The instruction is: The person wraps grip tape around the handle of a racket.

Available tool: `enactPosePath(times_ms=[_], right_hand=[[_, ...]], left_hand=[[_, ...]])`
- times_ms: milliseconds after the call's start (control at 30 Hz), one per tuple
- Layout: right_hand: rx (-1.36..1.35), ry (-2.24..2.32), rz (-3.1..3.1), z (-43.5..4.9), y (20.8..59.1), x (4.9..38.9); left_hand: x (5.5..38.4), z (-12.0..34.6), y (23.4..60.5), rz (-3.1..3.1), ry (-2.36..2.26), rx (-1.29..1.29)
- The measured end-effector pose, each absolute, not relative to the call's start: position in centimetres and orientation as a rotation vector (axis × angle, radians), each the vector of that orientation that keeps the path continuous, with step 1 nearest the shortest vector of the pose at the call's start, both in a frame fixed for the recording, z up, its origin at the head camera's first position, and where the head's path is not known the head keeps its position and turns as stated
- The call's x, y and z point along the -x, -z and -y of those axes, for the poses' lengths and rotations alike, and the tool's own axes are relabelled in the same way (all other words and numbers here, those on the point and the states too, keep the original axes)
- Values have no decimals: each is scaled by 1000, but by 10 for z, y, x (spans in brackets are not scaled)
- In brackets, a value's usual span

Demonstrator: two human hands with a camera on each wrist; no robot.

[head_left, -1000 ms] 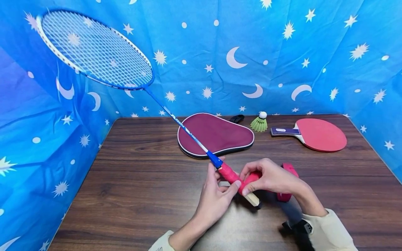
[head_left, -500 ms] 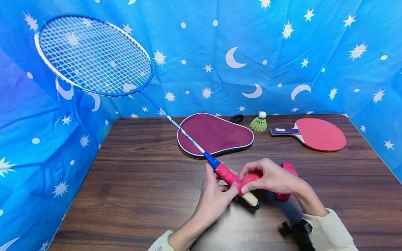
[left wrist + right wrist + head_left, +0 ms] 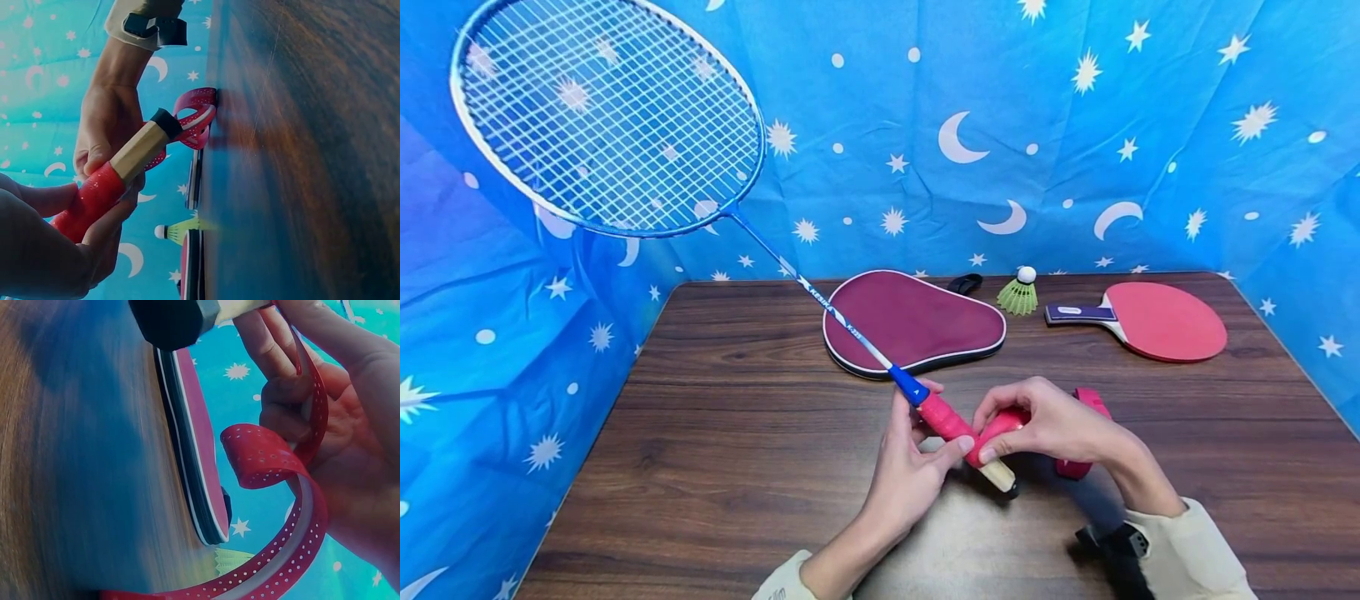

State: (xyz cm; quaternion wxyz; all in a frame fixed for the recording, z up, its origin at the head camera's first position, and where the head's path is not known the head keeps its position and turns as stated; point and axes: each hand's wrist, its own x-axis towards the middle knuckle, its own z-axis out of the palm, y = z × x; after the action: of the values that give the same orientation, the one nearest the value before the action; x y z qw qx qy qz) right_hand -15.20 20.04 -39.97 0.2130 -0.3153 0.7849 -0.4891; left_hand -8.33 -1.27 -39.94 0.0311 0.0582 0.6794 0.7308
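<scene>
A blue-and-white badminton racket (image 3: 912,387) slants up to the left over the table. My left hand (image 3: 904,471) holds its handle, the thumb on the red wrapped part. Red perforated grip tape (image 3: 943,417) covers the upper handle; below it the bare wooden end (image 3: 139,150) shows, with a black butt cap (image 3: 167,123). My right hand (image 3: 1048,423) pinches the tape against the handle where the wrap ends. From that hand the loose tape (image 3: 312,519) hangs in a curl, its pale inner strip showing. Part of the tape hides behind the right hand in the head view.
Behind the handle lies a maroon paddle case (image 3: 917,321) with white piping. A green shuttlecock (image 3: 1018,293) stands cork up to its right. Farther right rests a red table tennis paddle (image 3: 1165,322). A star-printed blue cloth (image 3: 880,100) hangs around the dark wooden table (image 3: 715,417).
The racket has turned a little about its shaft; its strung head faces the camera more and has swung up and left. Both hands stay nearly in place, still on handle and tape.
</scene>
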Motion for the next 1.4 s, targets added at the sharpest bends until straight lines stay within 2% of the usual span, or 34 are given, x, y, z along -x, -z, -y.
enactPosePath(times_ms=[300, 1067, 1400], right_hand=[[838, 1353, -2199, -203, 399, 153], [937, 1424, -2126, -206, 399, 155], [948, 1430, -2064, -203, 401, 154]], left_hand=[[83, 12, 401, -2062, -2254, -134], [86, 13, 401, -2152, -2327, -238], [86, 14, 399, -2092, -2344, -184]])
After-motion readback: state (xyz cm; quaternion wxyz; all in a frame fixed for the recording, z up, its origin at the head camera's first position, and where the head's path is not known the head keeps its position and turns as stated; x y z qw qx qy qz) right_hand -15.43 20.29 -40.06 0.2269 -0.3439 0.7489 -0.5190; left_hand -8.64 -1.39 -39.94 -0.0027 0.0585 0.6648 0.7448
